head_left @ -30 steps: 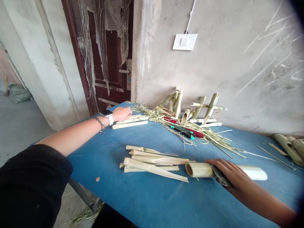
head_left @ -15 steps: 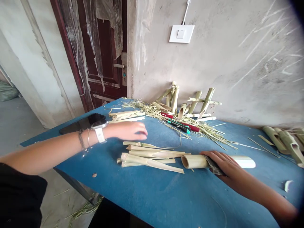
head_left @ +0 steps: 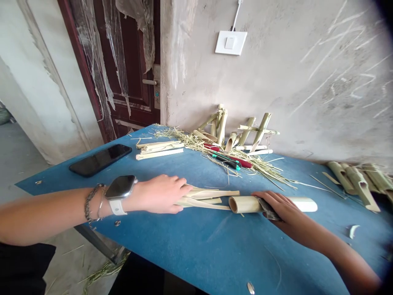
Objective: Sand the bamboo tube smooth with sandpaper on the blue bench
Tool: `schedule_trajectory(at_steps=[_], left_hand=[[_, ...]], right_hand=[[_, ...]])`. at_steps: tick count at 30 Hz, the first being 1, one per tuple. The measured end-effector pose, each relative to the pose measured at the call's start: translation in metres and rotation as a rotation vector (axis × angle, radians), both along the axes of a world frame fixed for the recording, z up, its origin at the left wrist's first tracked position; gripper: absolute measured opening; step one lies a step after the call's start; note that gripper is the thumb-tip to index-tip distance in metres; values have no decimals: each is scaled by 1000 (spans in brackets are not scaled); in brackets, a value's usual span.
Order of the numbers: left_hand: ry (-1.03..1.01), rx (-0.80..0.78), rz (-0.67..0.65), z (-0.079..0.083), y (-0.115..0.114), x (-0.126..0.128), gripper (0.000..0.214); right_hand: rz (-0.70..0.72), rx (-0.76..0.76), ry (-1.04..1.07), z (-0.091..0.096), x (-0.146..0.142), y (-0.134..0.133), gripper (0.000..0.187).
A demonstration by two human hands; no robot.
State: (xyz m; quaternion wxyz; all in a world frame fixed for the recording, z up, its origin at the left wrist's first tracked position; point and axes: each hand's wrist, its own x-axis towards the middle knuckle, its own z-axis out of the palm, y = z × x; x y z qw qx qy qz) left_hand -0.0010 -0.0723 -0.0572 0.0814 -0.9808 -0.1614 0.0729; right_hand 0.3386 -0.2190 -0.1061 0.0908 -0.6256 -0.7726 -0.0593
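Bamboo tube (head_left: 245, 204) under the right hand (head_left: 287, 209)

It lies on the blue counter (head_left: 196, 254), just beside split bamboo pieces (head_left: 221, 193). Right-hand fingers curl closed over the tube and a dark flat piece (head_left: 267, 209). The left hand (head_left: 161, 194) covers the pieces' left ends, fingers half curled; whether they grip cannot be told.

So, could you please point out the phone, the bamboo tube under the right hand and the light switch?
phone (head_left: 100, 160), head view: middle of its dark face
bamboo tube (head_left: 248, 204), head view: outer wall near its open end
light switch (head_left: 230, 43), head view: centre of the plate
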Motion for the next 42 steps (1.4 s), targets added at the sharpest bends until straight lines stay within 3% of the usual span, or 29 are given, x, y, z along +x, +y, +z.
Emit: schedule_trajectory(at_steps=[3, 13, 20, 25, 29, 33, 37, 40, 42], left_hand=[[-6, 84, 50, -4, 12, -4, 47], [-81, 192, 238, -10, 81, -20, 38], [-150, 192, 396, -12, 102, -19, 38], [-133, 110, 355, 0, 78, -23, 54], [-139, -109, 279, 12, 39, -46, 56], [-155, -294, 196, 11, 5, -57, 55], [-203, -302, 100, 0, -14, -24, 60], [-225, -156, 43, -6, -20, 17, 62], [-210, -93, 30, -9, -18, 39, 51]], right_hand=[[5, 11, 2, -4, 4, 0, 50], [28, 12, 48, -9, 11, 3, 49], [5, -2, 42, -2, 4, 2, 46], [5, -21, 32, 1, 1, 0, 45], [30, 4, 26, 2, -1, 2, 46], [33, 26, 35, 4, -8, 10, 49], [27, -35, 26, 14, -40, 20, 50], [103, -123, 29, 23, -81, 31, 50], [160, -163, 65, 28, -103, 41, 46]])
